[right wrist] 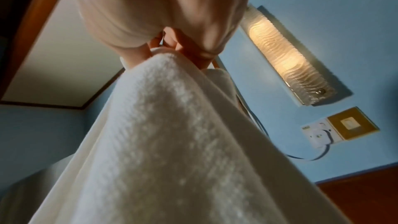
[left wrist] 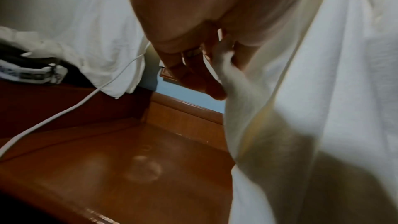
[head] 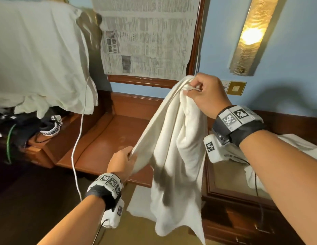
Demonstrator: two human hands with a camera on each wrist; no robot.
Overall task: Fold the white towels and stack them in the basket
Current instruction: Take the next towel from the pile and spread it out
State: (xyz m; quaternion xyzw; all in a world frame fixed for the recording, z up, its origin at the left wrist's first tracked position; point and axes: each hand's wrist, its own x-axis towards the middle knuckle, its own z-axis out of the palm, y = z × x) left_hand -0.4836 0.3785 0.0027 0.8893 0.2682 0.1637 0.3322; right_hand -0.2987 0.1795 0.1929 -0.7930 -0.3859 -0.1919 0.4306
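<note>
The right hand (head: pixel 205 93) had a corner of the white towel (head: pixel 173 147) pinched up high, while the left hand (head: pixel 123 162) gripped its edge lower down, so the towel hung in the air over the wooden tabletop (head: pixel 108 138). The left wrist view was blurry, but those fingers (left wrist: pixel 200 77) looked curled round the cloth.

This looks like a hotel-style bedroom. Beyond the fingers (head: pixel 193 85) a blue wall (head: pixel 295 50) carries a lit glass wall lamp (head: pixel 251 34), a brass switch plate (head: pixel 236 88) and a wood-framed panel covered with newspaper (head: pixel 145 36). Left of them white bedding (head: pixel 39 55) hangs over built-in polished wooden furniture (head: pixel 108 138).
</note>
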